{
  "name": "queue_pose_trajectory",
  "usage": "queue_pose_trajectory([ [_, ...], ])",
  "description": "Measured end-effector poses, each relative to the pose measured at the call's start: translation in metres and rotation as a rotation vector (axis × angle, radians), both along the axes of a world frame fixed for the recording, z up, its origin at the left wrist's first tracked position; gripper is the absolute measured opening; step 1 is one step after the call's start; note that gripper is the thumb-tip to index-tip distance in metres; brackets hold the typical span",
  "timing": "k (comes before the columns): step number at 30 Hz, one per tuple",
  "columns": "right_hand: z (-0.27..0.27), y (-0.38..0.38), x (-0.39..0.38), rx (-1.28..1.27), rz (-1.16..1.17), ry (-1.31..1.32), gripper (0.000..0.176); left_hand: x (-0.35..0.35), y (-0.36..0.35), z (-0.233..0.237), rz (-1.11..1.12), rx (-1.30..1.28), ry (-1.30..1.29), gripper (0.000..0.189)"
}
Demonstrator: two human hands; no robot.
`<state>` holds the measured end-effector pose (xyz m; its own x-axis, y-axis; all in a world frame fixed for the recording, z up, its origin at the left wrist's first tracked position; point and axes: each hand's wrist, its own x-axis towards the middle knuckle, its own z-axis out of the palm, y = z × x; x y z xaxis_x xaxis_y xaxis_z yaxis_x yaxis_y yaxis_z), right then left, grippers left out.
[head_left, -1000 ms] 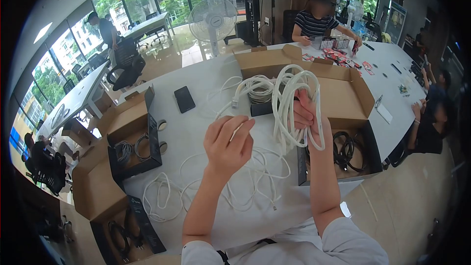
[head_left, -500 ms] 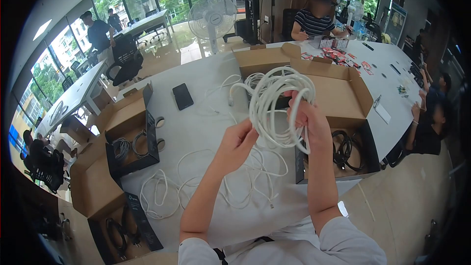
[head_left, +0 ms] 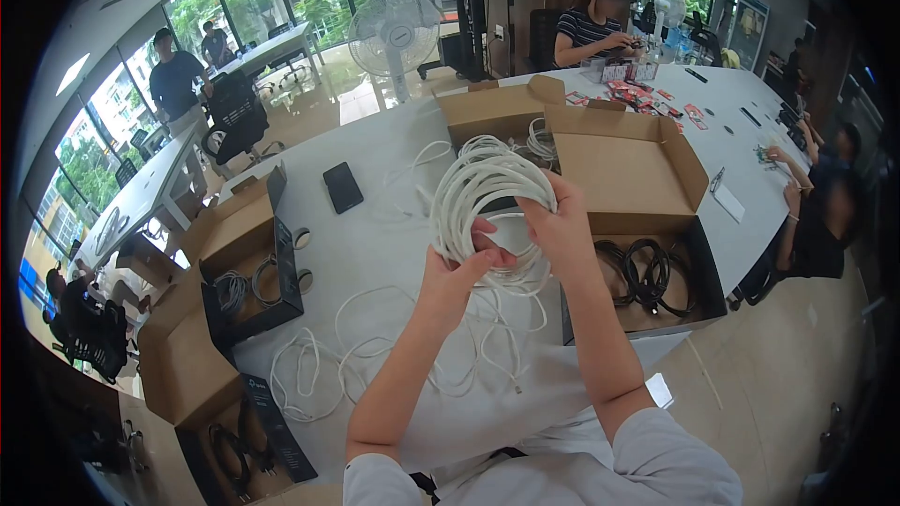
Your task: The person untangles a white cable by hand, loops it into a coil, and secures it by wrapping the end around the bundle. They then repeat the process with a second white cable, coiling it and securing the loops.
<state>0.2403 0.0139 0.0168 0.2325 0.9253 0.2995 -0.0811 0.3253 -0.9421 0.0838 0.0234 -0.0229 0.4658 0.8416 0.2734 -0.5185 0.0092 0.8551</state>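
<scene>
A thick coil of white cable (head_left: 469,189) is held up above the table between my two hands. My left hand (head_left: 461,272) grips its lower left side, fingers reaching inside the loops. At the upper right, my right hand (head_left: 555,225) is closed round the same coil. Below it, loose white cable (head_left: 352,342) lies in wide loops on the table, one end showing a small plug. Whether the coil joins those loops is hidden by my hands.
Open cardboard boxes hold cables: black cable (head_left: 647,274) at right, grey cable (head_left: 232,289) at left, black power cords (head_left: 234,450) at lower left. A phone (head_left: 343,187) and tape rolls (head_left: 303,238) lie on the white table (head_left: 375,244). People sit at the far and right sides.
The coil has moved left and turned, its loops now gathered closer together. My left hand has shifted from its edge to a grip inside the loops.
</scene>
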Motion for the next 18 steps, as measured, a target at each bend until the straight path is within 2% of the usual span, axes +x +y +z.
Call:
queue_pose_trajectory([
  [2,0.001,-0.003,-0.006,-0.079,0.103,0.151,0.012,0.003,-0.007,0.004,-0.048,-0.058,-0.142,0.017],
  [5,-0.001,-0.004,-0.012,-0.148,0.293,0.300,0.012,-0.014,-0.008,0.012,-0.114,-0.051,-0.152,0.006],
  [8,-0.004,-0.003,-0.019,-0.158,0.334,0.226,0.013,-0.034,0.000,0.019,-0.263,-0.047,-0.158,0.007],
  [9,-0.002,-0.002,-0.021,-0.127,0.272,0.109,0.035,-0.032,-0.004,0.022,-0.104,-0.114,-0.106,0.009],
  [12,-0.012,0.003,-0.027,0.233,-0.296,-0.394,0.066,-0.031,-0.003,0.028,-0.030,-0.175,0.001,0.011],
  [15,-0.001,-0.005,-0.026,0.351,-0.548,-0.558,0.086,-0.019,-0.006,0.019,0.069,-0.090,0.266,0.010],
  [18,-0.008,-0.004,-0.013,0.395,-0.462,-0.816,0.085,-0.008,-0.015,0.022,-0.017,-0.024,0.291,0.009],
])
